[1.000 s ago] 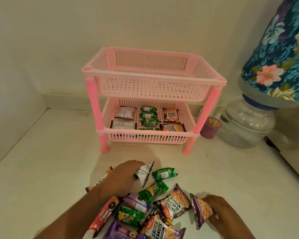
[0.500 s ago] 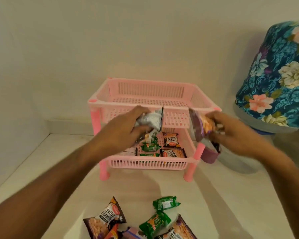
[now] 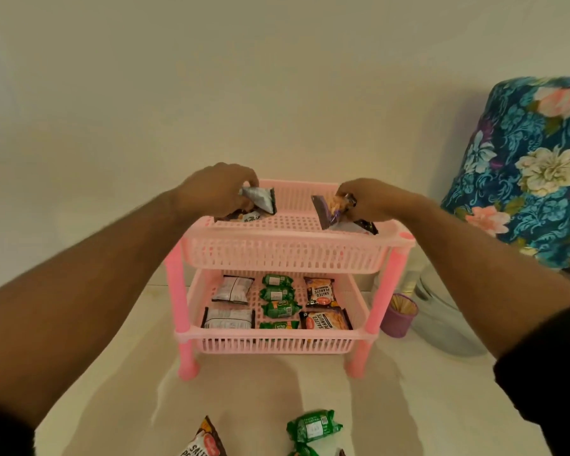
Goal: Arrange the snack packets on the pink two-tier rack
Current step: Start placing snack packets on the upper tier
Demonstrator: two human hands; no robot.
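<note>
The pink two-tier rack stands on the white counter. Over the left of its top tier, my left hand grips a silver packet. My right hand holds a purple peanut packet over the right of the top tier. A dark packet edge shows under that hand. The bottom tier holds silver packets, green packets and salted peanut packets in rows. Loose on the counter near me lie a green packet and a peanut packet.
A small purple cup of toothpicks stands right of the rack. Behind it is a water jar under a blue floral cover. A wall rises close behind the rack.
Both hands have carried their packets from the counter pile up and forward, from in front of the rack to over its top tier. The camera has tilted up.
</note>
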